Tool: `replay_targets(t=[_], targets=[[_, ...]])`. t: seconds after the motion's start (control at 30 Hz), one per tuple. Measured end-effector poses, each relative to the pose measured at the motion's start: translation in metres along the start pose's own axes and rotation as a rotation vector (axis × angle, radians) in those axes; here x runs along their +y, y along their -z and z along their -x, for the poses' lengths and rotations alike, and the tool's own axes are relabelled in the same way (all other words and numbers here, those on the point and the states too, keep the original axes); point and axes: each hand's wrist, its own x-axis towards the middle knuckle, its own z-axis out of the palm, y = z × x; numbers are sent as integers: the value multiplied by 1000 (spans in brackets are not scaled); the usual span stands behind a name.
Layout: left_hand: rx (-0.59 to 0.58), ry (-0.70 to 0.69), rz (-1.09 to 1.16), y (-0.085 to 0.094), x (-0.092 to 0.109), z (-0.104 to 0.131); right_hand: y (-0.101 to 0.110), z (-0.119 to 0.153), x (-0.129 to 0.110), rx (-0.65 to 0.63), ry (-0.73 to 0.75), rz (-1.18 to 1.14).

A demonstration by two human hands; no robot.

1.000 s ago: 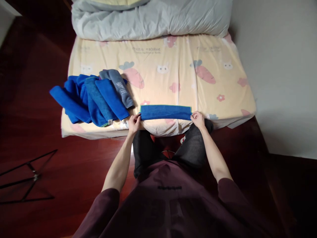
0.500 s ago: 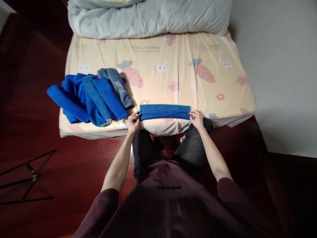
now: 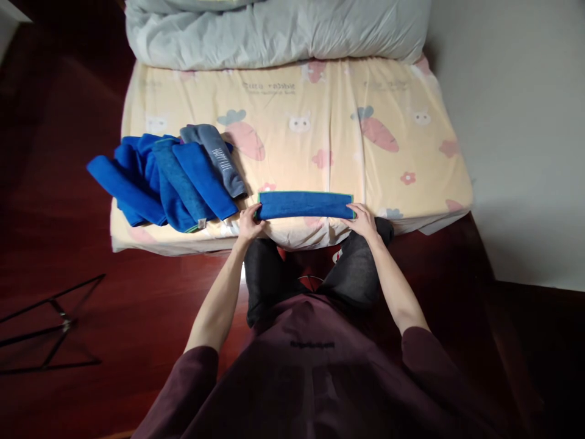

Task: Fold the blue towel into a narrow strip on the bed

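A blue towel (image 3: 306, 206) with green edging lies folded into a long flat strip near the bed's front edge. My left hand (image 3: 249, 223) is at its left end, fingers on the corner and thumb along the near edge. At the opposite end my right hand (image 3: 363, 221) holds the other near corner in the same way. To the left of my left hand is a heap of folded blue towels (image 3: 141, 177), one with a white tag. A grey-blue towel (image 3: 214, 152) lettered "HAPPY LIFE" rests on the heap's right side.
The bed (image 3: 292, 140) has a pale yellow sheet with carrots and rabbits. A bunched grey quilt (image 3: 274, 33) lies across its far side. A white wall (image 3: 516, 152) stands on the right. Black metal legs (image 3: 59, 326) stand on the dark red floor at the left.
My fingers have shifted from a tight pinch at the towel's ends to a wider hold, thumbs now along its near edge. The towel and heap stay in place.
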Motion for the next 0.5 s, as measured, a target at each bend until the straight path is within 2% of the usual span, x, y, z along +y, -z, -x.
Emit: replay_targets(t=[0.13, 0.37, 0.5], targets=[[4, 72, -32, -1, 1, -2, 1, -2, 1, -20, -38, -68], [0, 226, 69, 6, -10, -11, -1, -5, 8, 49, -68, -166], [7, 176, 117, 10, -17, -13, 0, -6, 12, 86, -33, -206]])
